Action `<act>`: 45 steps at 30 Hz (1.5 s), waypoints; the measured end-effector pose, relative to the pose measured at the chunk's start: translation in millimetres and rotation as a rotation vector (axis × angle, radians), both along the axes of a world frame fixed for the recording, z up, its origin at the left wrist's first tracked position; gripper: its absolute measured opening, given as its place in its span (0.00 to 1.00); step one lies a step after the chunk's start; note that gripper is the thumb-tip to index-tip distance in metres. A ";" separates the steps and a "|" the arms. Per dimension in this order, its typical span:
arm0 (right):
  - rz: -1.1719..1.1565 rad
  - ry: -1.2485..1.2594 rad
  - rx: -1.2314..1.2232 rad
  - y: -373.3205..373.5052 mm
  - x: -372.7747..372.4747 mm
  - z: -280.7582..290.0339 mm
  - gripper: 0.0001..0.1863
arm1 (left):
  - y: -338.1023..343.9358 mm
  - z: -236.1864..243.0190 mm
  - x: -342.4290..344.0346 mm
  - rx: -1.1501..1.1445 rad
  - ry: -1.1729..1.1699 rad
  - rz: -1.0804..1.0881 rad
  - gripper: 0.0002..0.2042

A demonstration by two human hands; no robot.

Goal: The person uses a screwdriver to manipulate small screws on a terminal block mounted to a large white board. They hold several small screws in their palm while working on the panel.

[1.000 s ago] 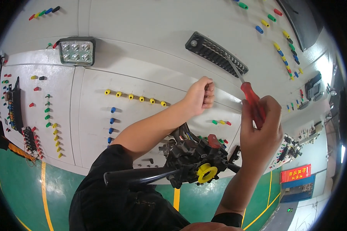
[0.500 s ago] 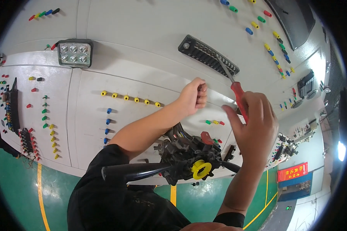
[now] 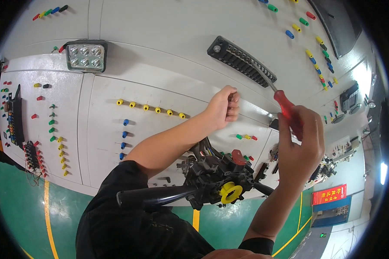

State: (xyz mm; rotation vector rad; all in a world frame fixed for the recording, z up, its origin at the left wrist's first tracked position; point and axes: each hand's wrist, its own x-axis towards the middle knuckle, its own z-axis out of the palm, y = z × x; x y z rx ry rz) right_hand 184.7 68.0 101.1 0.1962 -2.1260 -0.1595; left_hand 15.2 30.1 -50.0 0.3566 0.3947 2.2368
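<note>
So the red-handled screwdriver [image 3: 284, 102] is angled in from the lower-right end of the black terminal strip [image 3: 234, 58], its shaft laid over the strip (actual tip contact can't be told). Plenty of bare panel [image 3: 168, 30] is found along the strip's long edges, with coloured sockets [image 3: 289, 34] set well off to its right. The handle is gripped by the right hand [image 3: 304, 136], fingers curled around it. Below the strip, the left hand [image 3: 224, 108] is balled into a fist, its inside hidden. Further below, a black switch assembly [image 3: 209, 175] is seen; a lamp [image 3: 86, 56] is mounted well left of the strip.
</note>
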 end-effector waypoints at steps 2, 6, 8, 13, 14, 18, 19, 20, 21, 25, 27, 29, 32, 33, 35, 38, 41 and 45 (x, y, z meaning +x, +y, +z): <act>0.037 -0.005 0.053 0.2 -1.8 -2.7 0.16 | 0.1 0.0 0.5 0.004 -0.003 0.000 0.14; 0.026 0.001 -0.032 -11.5 -3.9 -3.1 0.15 | 0.0 0.5 1.3 0.008 -0.007 0.004 0.14; -0.047 -0.051 -0.156 -11.5 1.3 -3.5 0.15 | -0.5 -0.1 1.0 0.012 -0.003 0.007 0.14; -0.115 -0.089 -0.295 -8.1 -1.6 -12.5 0.17 | 1.5 -1.2 0.2 0.029 0.014 0.005 0.14; -0.062 -0.015 -0.206 -7.8 -3.4 -13.4 0.16 | 0.7 -1.0 -0.4 0.031 0.015 0.011 0.14; 0.020 0.031 0.019 -3.3 -3.6 -8.6 0.15 | 0.4 -1.1 0.2 0.025 0.016 0.006 0.15; 0.018 0.034 0.019 -3.3 -3.3 -8.1 0.15 | 0.7 -1.0 -0.1 0.020 0.015 0.003 0.15; -0.002 0.003 0.017 -3.8 -2.8 -8.2 0.15 | 1.2 -1.2 -0.4 0.018 0.018 0.002 0.15; -0.022 -0.028 0.014 -3.8 -2.3 -8.1 0.15 | 1.8 -1.6 -0.5 0.021 0.018 0.000 0.15; -0.071 -0.063 -0.127 -0.9 -2.1 -9.8 0.16 | 2.0 -1.8 0.0 -0.001 0.014 0.007 0.14; 0.048 0.067 -0.113 -0.9 -7.0 -11.2 0.17 | 1.1 -1.1 0.8 -0.006 0.016 0.009 0.14; 0.054 0.039 -0.087 -0.6 -5.0 -10.5 0.17 | -1.1 -1.7 1.0 -0.011 0.014 0.016 0.14; 0.107 0.008 -0.053 5.9 -7.6 -12.0 0.19 | -0.5 -0.2 1.2 -0.008 0.016 0.016 0.14; 0.159 0.003 -0.047 7.6 -9.5 -12.6 0.21 | -0.2 1.3 2.0 -0.008 0.015 0.015 0.14; 0.185 0.047 -0.069 4.1 -13.1 -13.3 0.21 | 0.8 0.6 1.8 -0.011 0.011 0.016 0.14; 0.098 -0.006 -0.265 -1.2 -3.6 -11.9 0.21 | 0.9 -1.9 0.3 0.000 0.007 0.008 0.14; -0.015 -0.061 -0.401 3.5 -3.5 -13.2 0.20 | 0.1 -0.5 0.7 -0.002 0.013 0.008 0.14; 0.061 0.063 -0.430 6.7 -6.9 -14.7 0.18 | 2.0 -3.3 -1.2 0.023 0.005 -0.016 0.14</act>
